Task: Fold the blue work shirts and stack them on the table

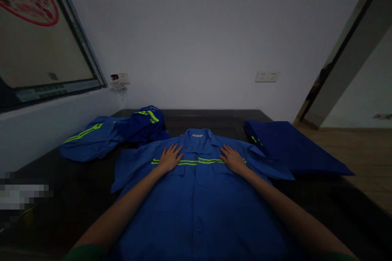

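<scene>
A blue short-sleeved work shirt (196, 195) lies spread front side up, its collar pointing away from me and yellow-green stripes crossing the chest. My left hand (169, 159) rests flat on the left side of the chest, over the stripes, fingers spread. On the other side, my right hand (233, 159) lies flat above the pocket flap, its fingers also apart. Both palms press on the cloth and hold nothing. The shirt's lower hem is out of clear sight in the dark at the bottom.
Under the shirt is a dark table (202, 120) against a white wall. Crumpled blue garments with yellow-green stripes (92, 138) lie at the back left. A folded dark-blue garment (294, 146) sits at the right. Wall sockets (267, 76) are above the table; a window (45, 28) is at left.
</scene>
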Action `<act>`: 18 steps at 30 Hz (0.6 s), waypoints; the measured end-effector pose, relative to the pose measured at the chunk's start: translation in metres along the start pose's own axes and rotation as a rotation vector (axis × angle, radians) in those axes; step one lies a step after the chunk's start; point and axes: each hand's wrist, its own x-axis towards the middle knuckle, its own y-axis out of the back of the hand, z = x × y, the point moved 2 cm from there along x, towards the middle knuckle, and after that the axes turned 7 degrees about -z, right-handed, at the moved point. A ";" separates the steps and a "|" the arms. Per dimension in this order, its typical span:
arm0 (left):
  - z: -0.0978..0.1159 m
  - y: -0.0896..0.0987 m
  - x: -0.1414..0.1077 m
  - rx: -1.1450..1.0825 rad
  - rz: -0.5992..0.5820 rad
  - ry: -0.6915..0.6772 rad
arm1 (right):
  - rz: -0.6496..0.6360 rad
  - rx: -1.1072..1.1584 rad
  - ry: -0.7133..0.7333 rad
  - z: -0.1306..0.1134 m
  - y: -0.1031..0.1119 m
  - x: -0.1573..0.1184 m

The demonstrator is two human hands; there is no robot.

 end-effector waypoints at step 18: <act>0.012 0.038 0.126 -0.465 0.289 0.112 | 0.143 0.175 -0.185 -0.055 0.055 0.113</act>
